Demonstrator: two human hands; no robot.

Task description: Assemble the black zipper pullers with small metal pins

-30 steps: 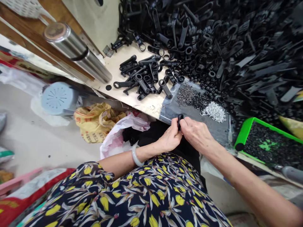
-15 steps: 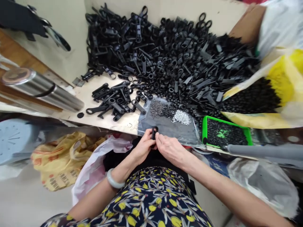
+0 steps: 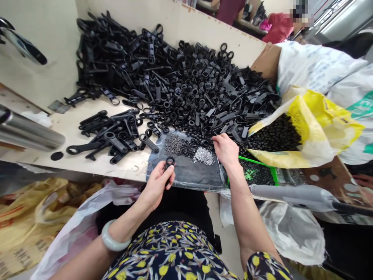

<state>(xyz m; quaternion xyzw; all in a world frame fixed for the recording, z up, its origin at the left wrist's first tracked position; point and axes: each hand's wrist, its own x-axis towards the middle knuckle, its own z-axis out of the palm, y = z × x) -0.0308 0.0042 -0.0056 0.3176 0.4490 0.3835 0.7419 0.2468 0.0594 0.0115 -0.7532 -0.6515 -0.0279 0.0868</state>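
While your left hand (image 3: 155, 182) grips a ring-ended black plastic piece (image 3: 169, 160) at the pale wooden worktop's (image 3: 129, 169) edge, your right hand (image 3: 227, 151), its hold unclear, reaches a big loose black plastic heap (image 3: 186, 81), a smaller, seemingly assembled black group (image 3: 116, 138) lying apart.

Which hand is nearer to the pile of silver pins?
Right. The right hand is just right of the silver pins; the left hand is farther off, to their left.

The metal pins (image 3: 204, 156) are set on the mat (image 3: 194, 174), right of the small beads (image 3: 174, 145). The tray (image 3: 274, 175) is placed right of the mat, and the parts heap (image 3: 175, 81) is spread behind both.
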